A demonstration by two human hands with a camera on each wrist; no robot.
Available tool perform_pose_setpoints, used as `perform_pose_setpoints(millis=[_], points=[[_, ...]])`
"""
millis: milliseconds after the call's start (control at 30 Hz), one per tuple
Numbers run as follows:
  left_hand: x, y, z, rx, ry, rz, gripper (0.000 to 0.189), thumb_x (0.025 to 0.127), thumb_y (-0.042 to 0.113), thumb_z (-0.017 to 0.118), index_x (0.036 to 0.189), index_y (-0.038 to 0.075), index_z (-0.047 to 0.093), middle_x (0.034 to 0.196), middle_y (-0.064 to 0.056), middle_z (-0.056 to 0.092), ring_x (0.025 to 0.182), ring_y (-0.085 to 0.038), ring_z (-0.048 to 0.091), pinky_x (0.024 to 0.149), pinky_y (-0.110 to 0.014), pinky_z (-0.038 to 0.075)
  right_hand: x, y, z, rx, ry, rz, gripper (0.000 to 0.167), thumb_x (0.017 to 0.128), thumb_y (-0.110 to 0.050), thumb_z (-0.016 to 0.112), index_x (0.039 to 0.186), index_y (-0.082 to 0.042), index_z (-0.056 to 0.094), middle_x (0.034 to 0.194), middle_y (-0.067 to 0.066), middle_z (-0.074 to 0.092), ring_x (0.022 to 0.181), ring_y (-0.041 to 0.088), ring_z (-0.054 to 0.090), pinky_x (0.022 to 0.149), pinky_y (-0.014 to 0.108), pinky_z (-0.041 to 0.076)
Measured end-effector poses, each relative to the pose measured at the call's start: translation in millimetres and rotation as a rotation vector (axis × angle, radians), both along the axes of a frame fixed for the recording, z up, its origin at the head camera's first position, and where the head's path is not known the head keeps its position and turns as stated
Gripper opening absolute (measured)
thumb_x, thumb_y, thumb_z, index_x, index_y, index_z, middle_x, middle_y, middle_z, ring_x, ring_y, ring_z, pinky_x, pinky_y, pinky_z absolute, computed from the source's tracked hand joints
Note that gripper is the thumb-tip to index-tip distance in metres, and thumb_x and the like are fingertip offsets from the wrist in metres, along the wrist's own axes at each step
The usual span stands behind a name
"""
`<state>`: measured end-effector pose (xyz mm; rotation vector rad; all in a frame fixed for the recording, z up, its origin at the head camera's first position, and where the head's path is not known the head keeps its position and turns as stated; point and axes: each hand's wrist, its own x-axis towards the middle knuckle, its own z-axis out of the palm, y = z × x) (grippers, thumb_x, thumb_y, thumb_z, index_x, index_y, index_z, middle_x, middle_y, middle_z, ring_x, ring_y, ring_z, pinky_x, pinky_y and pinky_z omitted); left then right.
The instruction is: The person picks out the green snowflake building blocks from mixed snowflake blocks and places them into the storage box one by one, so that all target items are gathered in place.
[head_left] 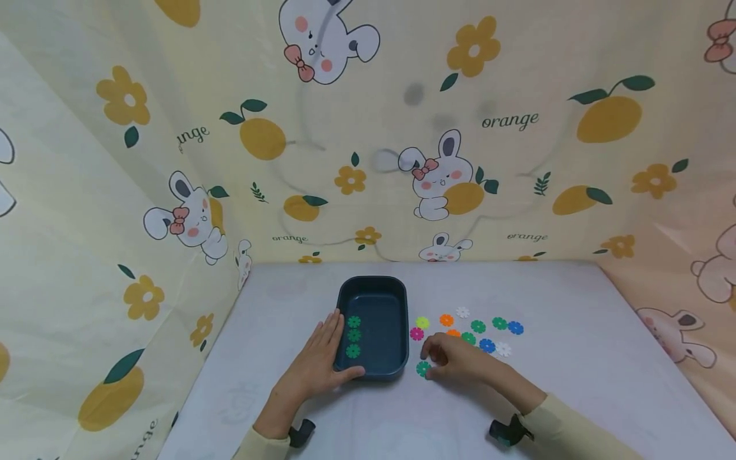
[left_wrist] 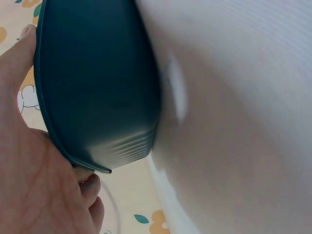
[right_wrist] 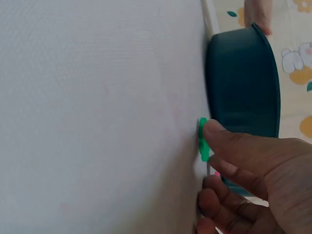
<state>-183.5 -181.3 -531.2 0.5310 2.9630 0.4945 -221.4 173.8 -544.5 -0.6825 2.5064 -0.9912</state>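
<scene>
Your right grip (head_left: pixel 457 359) is part-curled, thumb on the green disc (head_left: pixel 422 368) just right of the tray (head_left: pixel 381 326); can't tell if pinched. Your left grip (head_left: pixel 315 364): fingers straight along its rim. Cloth (head_left: pixel 356 128) reads "orange".

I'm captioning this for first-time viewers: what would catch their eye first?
Probably the rabbit-and-orange backdrop, filling the head view's upper half. Below it, the dark tray holds three green flower-shaped discs in a row along its left side, the left hand against its rim. Right of the tray lie scattered coloured discs, where the right hand pinches a green disc.
</scene>
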Motion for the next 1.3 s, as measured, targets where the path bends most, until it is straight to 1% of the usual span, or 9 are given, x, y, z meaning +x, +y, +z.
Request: perform_pose_setpoints(millis=[133,267,433,533,633,800,1033,1133,1300], points=[[0.6,0.2,1.5,0.009,-0.002,-0.001,0.122,0.092,0.080,0.063,0.173,0.007,0.009,0.181,-0.007,0.002,0.167,-0.022,0.004,0.136,-0.044,0.008,2.3,-4,-1.1,0.046,0.033,-0.008,0.031,0.087,-0.019,0.092,0.108,-0.017,0.069,0.096,-0.004,0.061,0.090,0.019,0.056,0.074,0.026,0.055],[0.8,0.2,2.4,0.012,-0.003,-0.001,0.122,0.092,0.079,0.064,0.173,0.007,0.009,0.181,-0.008,0.003,0.167,-0.022,0.005,0.136,-0.044,0.008,4.7,-6,1.2,0.041,0.045,-0.001,0.032,0.087,-0.015,0.092,0.106,-0.016,0.066,0.097,-0.003,0.061,0.090,0.018,0.056,0.074,0.026,0.054],[0.4,-0.1,2.1,0.013,-0.002,-0.003,0.122,0.092,0.079,0.064,0.173,0.007,0.009,0.181,-0.008,0.003,0.167,-0.023,0.005,0.136,-0.045,0.008,5.3,-6,6.3,-0.006,-0.003,0.028,0.024,0.094,-0.007,0.082,0.105,-0.016,0.063,0.093,-0.004,0.063,0.087,0.018,0.059,0.073,0.025,0.055],[0.1,-0.5,1.7,0.015,-0.003,-0.007,0.122,0.092,0.079,0.064,0.173,0.007,0.009,0.181,-0.008,0.003,0.167,-0.022,0.005,0.136,-0.045,0.008,2.5,-3,11.4,-0.047,-0.007,0.051,0.019,0.097,-0.002,0.076,0.104,-0.016,0.065,0.094,-0.005,0.066,0.086,0.018,0.061,0.074,0.025,0.057],[-0.1,-0.9,1.7,0.015,-0.002,-0.010,0.122,0.092,0.079,0.064,0.173,0.007,0.008,0.181,-0.007,0.003,0.167,-0.021,0.004,0.136,-0.045,0.008,-3.2,1,17.7,-0.075,0.042,0.065,0.018,0.098,-0.002,0.074,0.104,-0.017,0.066,0.093,-0.007,0.066,0.086,0.015,0.061,0.075,0.023,0.058],[0.1,-1.0,2.5,0.015,0.005,-0.012,0.122,0.092,0.080,0.063,0.173,0.007,0.009,0.181,-0.007,0.003,0.167,-0.021,0.004,0.136,-0.045,0.008,-15.4,3,31.9,-0.138,0.110,0.073,0.018,0.098,-0.004,0.077,0.106,-0.017,0.068,0.094,-0.008,0.067,0.086,0.012,0.064,0.080,0.023,0.061],[1.3,-0.8,4.2,0.010,0.004,-0.012,0.121,0.092,0.079,0.063,0.173,0.007,0.008,0.181,-0.007,0.003,0.167,-0.021,0.004,0.136,-0.045,0.008,-33.0,-7,53.8,-0.243,0.100,0.064,0.014,0.098,-0.004,0.078,0.108,-0.011,0.070,0.099,0.000,0.070,0.091,0.017,0.067,0.083,0.027,0.062],[1.5,-0.5,4.8,0.010,0.004,-0.012,0.121,0.092,0.079,0.063,0.173,0.007,0.009,0.181,-0.008,0.003,0.167,-0.021,0.004,0.136,-0.045,0.008,-41.8,-15,59.9,-0.271,0.089,0.061,0.015,0.098,-0.005,0.078,0.110,-0.010,0.070,0.100,0.002,0.070,0.091,0.020,0.066,0.082,0.026,0.062],[1.1,-0.3,4.9,0.009,0.001,-0.013,0.121,0.092,0.079,0.063,0.173,0.006,0.010,0.181,-0.008,0.004,0.167,-0.021,0.005,0.136,-0.045,0.008,-56.8,-33,64.8,-0.287,0.078,0.066,0.014,0.100,-0.005,0.076,0.111,-0.011,0.071,0.099,0.002,0.070,0.090,0.021,0.067,0.082,0.023,0.062]])
